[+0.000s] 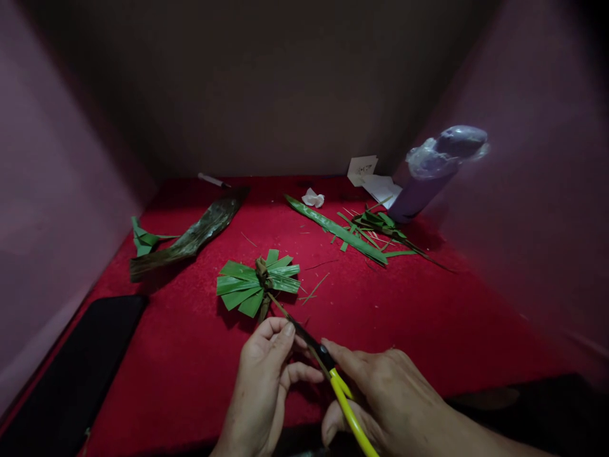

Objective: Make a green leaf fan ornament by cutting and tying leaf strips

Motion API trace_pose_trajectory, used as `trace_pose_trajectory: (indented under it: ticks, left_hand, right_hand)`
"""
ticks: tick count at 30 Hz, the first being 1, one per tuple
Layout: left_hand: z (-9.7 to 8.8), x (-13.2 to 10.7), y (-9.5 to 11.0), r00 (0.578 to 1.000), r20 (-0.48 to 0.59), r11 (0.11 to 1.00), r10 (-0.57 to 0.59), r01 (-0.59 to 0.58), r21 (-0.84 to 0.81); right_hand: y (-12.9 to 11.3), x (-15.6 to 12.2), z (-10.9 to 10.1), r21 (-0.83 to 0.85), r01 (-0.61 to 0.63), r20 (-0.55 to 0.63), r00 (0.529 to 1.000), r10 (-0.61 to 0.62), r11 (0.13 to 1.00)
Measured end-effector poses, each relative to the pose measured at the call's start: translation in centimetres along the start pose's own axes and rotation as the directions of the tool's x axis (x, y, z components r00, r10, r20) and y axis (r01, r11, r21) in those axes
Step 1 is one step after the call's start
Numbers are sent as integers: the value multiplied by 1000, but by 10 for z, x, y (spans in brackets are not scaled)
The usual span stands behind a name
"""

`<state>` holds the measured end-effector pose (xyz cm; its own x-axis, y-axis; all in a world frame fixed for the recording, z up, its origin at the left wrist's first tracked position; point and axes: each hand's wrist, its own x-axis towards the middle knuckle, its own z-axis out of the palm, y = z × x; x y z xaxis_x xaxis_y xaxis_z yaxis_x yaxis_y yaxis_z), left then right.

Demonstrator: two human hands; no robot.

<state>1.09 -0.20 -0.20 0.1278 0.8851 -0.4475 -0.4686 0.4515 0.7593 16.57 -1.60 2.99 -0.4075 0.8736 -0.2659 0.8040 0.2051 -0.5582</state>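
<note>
A flower-like fan of green leaf strips [240, 284] with a brown twisted centre lies on the red cloth. From it a thin brown strip [278, 303] runs down to my left hand [271, 374], whose thumb and index finger pinch it. My right hand [390, 393] is wrapped around scissors [349, 409] with yellow handles and dark blades. Their blades point up and left, reaching the fingers of my left hand along the strip. Whether the blades touch the strip I cannot tell.
A long green leaf [342, 233] lies beside a pile of leaf scraps [380, 223]. At left are a dark dried leaf [195, 238], a folded green leaf piece [143, 240] and a black case [80, 368]. A purple plastic-wrapped object [423, 187] and crumpled tissue [313, 198] stand farther back.
</note>
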Motion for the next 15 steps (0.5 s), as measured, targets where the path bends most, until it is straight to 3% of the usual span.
trace_pose_trajectory:
  ticks: [10, 15]
  left_hand:
    - [0, 1, 0, 1000, -20, 1000, -12, 11, -10]
    - [0, 3, 1, 999, -31, 1000, -26, 26, -10]
  right_hand:
    - [7, 0, 3, 208, 15, 38, 999, -23, 978]
    - [8, 0, 3, 221, 4, 40, 999, -14, 975]
